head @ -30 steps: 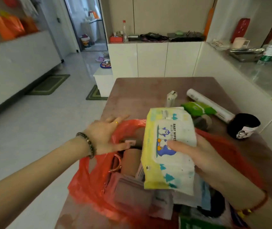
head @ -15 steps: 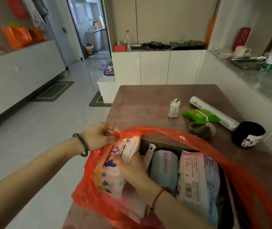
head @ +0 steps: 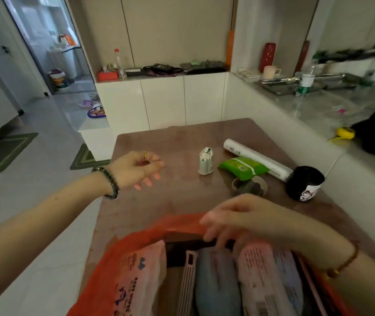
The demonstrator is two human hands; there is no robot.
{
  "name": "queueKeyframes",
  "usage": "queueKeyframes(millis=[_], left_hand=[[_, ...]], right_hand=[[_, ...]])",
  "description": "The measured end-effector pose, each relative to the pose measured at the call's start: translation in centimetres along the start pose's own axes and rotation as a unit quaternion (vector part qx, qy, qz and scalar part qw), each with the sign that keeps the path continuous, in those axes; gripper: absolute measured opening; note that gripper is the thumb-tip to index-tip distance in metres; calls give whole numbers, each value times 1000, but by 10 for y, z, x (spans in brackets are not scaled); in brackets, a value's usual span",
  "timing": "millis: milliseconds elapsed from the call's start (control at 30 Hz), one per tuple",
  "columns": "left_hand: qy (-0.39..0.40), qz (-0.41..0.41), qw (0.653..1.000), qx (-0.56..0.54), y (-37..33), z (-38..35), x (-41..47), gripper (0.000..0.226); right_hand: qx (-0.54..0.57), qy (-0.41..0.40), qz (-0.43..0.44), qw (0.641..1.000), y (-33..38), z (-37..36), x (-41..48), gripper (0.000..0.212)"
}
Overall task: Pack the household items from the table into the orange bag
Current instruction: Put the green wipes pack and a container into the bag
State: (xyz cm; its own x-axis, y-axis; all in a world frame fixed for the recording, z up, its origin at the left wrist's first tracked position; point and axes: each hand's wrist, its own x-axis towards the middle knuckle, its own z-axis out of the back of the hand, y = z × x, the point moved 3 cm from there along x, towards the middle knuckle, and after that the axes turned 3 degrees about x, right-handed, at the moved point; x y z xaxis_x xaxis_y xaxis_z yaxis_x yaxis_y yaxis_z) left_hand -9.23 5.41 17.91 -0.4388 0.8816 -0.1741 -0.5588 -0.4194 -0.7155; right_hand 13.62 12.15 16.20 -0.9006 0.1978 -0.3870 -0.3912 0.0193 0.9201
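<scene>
The orange bag (head: pixel 104 277) gapes open at the table's near edge. Inside it stand the baby wipes pack (head: pixel 136 279) against the left wall, a grey-blue pack (head: pixel 216 286) and a pink pack (head: pixel 261 277). My right hand (head: pixel 246 220) hovers over the bag's far rim, fingers loosely curled and holding nothing. My left hand (head: pixel 136 169) is raised above the table, left of the items, open and empty. On the table lie a small toothpick holder (head: pixel 205 160), a green wipes pack (head: pixel 242 167), a white roll (head: pixel 257 159), a tape roll (head: pixel 249 187) and a black cup (head: pixel 304 182).
The brown table (head: pixel 170 197) abuts a white half wall on the right, with a marble counter (head: pixel 332 106) behind it. White cabinets (head: pixel 163 101) stand beyond the table's far end. Tiled floor and green mats (head: pixel 1 151) lie to the left.
The baby wipes pack went from my right hand into the bag's left side. My left hand let go of the bag's rim and lifted forward. My right hand came out empty.
</scene>
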Motion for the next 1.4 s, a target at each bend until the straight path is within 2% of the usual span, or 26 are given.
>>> queueKeyframes(millis=[33, 100, 167, 233, 400, 467, 567, 700, 767, 833, 900, 1000, 1100, 1167, 1267, 1333, 1400], left_hand=[[8, -8, 1000, -12, -6, -7, 16, 18], [31, -16, 998, -46, -18, -25, 47, 21], [52, -6, 995, -81, -27, -46, 73, 23], [63, 6, 993, -102, -32, -67, 95, 22], [84, 64, 986, -132, -20, -104, 131, 24], [84, 95, 981, -149, -12, -114, 142, 22], [84, 138, 971, -177, -5, -126, 155, 26], [90, 187, 944, -256, -7, -141, 163, 30], [94, 205, 930, -290, -13, -147, 164, 30], [93, 218, 914, -328, -20, -149, 162, 28], [80, 226, 895, -375, -28, -150, 158, 28], [67, 225, 869, -436, -45, -152, 147, 44], [69, 185, 863, -466, -76, -156, 132, 53], [56, 134, 860, -489, -101, -160, 121, 49], [-6, 96, 824, -559, -122, -162, 98, 51], [-23, 76, 827, -557, -123, -159, 80, 46], [-35, 55, 838, -542, -119, -153, 57, 40]], right_hand=[[43, -85, 19, 995, 2, 24, 0, 36], [106, -247, 36, 962, -8, 72, 8, 28], [91, -339, 8, 936, -29, 112, 21, 33], [28, -383, -43, 922, -54, 148, 37, 44], [-193, -393, -92, 894, -94, 215, 92, 71], [-268, -383, -105, 878, -100, 232, 118, 86], [-374, -340, -173, 845, -108, 249, 160, 106], [-413, -303, -246, 823, -117, 266, 197, 107], [-399, -306, -253, 827, -118, 273, 204, 102], [-360, -332, -214, 846, -117, 282, 204, 92], [-261, -377, -145, 877, -110, 289, 194, 75], [-109, -415, -24, 903, -93, 285, 163, 58], [-71, -411, 144, 897, -67, 251, 106, 59], [-133, -372, 233, 889, -52, 212, 58, 68], [-264, -311, 267, 873, -40, 161, -5, 78], [-245, -299, 249, 888, -45, 145, -38, 84], [-204, -336, 190, 900, -64, 135, -71, 93]])
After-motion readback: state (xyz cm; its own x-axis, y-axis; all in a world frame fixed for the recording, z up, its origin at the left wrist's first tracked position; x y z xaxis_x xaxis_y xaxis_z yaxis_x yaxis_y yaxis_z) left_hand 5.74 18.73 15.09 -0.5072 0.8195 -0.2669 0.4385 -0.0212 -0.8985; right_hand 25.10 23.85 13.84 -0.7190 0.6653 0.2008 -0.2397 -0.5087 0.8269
